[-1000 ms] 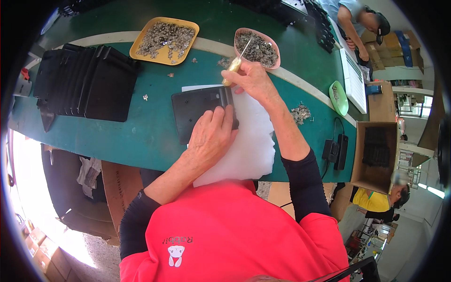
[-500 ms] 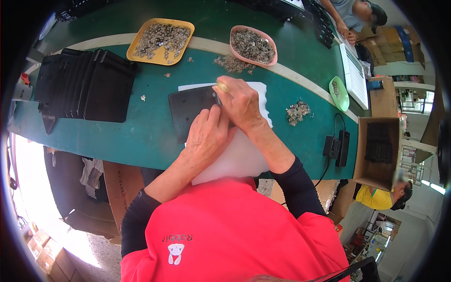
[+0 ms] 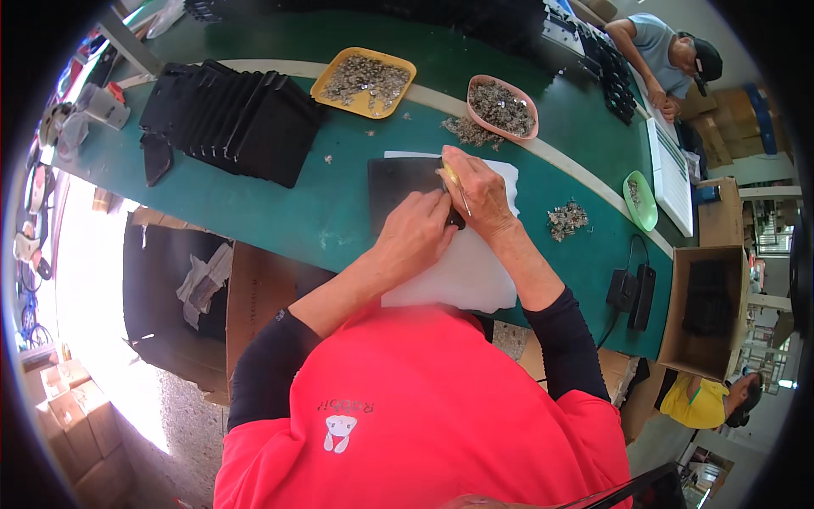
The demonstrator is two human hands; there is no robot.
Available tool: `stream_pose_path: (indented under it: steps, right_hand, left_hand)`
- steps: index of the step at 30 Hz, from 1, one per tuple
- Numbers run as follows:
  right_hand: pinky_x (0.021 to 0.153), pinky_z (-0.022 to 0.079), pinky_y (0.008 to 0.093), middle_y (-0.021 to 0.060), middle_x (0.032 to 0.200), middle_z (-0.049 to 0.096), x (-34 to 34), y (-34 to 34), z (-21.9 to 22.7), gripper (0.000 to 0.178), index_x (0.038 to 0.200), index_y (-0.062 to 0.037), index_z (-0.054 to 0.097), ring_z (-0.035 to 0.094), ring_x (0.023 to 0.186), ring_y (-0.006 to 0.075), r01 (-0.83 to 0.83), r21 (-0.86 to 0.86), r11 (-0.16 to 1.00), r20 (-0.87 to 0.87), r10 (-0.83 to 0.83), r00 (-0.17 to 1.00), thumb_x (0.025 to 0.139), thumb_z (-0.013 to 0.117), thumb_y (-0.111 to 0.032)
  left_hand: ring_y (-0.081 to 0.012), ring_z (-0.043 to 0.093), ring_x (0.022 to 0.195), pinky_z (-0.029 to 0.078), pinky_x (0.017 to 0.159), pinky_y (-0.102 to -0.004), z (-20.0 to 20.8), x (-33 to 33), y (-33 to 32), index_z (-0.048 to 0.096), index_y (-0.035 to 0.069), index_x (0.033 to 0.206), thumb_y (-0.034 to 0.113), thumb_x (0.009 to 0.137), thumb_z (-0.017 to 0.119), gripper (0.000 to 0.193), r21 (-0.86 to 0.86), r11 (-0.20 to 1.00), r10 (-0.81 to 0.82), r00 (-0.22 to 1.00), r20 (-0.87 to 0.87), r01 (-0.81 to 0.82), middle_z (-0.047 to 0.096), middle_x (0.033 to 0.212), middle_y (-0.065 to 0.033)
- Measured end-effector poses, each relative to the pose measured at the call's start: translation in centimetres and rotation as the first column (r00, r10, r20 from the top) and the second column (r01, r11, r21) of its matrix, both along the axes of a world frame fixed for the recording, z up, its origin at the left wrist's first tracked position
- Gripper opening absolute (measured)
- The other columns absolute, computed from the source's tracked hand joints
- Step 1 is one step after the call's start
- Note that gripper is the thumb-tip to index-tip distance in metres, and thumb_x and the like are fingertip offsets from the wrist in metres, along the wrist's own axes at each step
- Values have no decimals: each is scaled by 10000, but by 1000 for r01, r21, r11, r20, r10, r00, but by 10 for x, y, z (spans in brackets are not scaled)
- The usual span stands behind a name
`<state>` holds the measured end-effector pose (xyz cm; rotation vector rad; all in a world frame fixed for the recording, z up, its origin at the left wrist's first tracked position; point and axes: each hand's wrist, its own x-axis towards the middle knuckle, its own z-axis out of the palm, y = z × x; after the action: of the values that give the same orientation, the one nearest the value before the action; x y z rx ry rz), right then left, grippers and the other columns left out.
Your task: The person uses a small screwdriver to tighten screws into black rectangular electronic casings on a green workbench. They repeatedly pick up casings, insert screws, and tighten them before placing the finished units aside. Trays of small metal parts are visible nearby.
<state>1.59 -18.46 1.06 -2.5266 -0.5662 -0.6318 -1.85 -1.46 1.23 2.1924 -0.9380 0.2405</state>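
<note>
A flat black plastic panel (image 3: 397, 180) lies on a white foam sheet (image 3: 462, 284) close in front of me. My left hand (image 3: 415, 231) grips the panel at its near right part, fingers bent and together. Closed in my right hand (image 3: 483, 199) is a thin tool with a yellow handle (image 3: 452, 176) and a slim metal shaft, which looks like an awl or small screwdriver. The two hands almost touch over the panel's right side. The fingers hide the spot between them, so I cannot tell what lies there.
Small metal clips fill a yellow tray (image 3: 366, 83) and a pink bowl (image 3: 503, 109); loose ones lie in a pile (image 3: 566, 220). Stacked black panels (image 3: 229, 119) stand left. Right are a green bowl (image 3: 639, 201), power adapters (image 3: 642, 297) and a cardboard box (image 3: 704, 314). Two people are nearby.
The whole view has shifted, so the bench sits farther right in the picture. My right hand has tilted the tool, and its metal shaft now shows. Both hands stay at the panel.
</note>
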Motion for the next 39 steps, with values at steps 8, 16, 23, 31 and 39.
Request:
stream_pose_path:
  steps: [8,16,23,31,39]
  right_hand:
    - [742,535,443,204,957,647,-1,4,18,212,1047,-13,541,638,908,390,3,-30,1000,-71,-6,997,875,616,-114]
    - [573,455,288,64,657,609,-56,11,51,259,875,18,622,576,583,144,303,491,816,-584,50,810,976,465,-162]
    - [336,363,239,141,832,706,-99,20,43,376,1036,68,621,508,410,120,479,458,748,-871,270,411,982,482,-277]
    - [337,336,240,70,877,640,-96,19,32,226,1107,-12,569,474,397,141,722,689,60,-678,404,614,925,548,-143]
    - [342,322,237,-17,745,514,-52,-92,64,196,1043,-57,581,440,405,87,599,768,227,-628,85,773,883,674,-119]
  left_hand:
    - [-315,563,1090,481,904,-394,22,26,49,626,20,1171,172,825,695,384,180,879,392,884,256,-442,582,1205,-165]
    - [-336,615,977,521,792,-414,2,55,57,620,-21,1123,227,803,722,418,172,935,345,908,-236,-310,601,1075,-229]
    - [-138,644,709,533,495,-269,45,48,48,545,-84,1098,165,878,705,369,-289,841,4,539,-842,-458,614,932,-111]
    - [-190,671,621,534,492,-270,23,7,17,461,-56,1071,117,869,718,370,-496,730,11,734,-679,-470,611,944,-160]
    - [-295,594,991,478,845,-408,76,89,121,676,57,1070,296,849,726,330,200,682,575,684,449,-704,615,1062,-118]
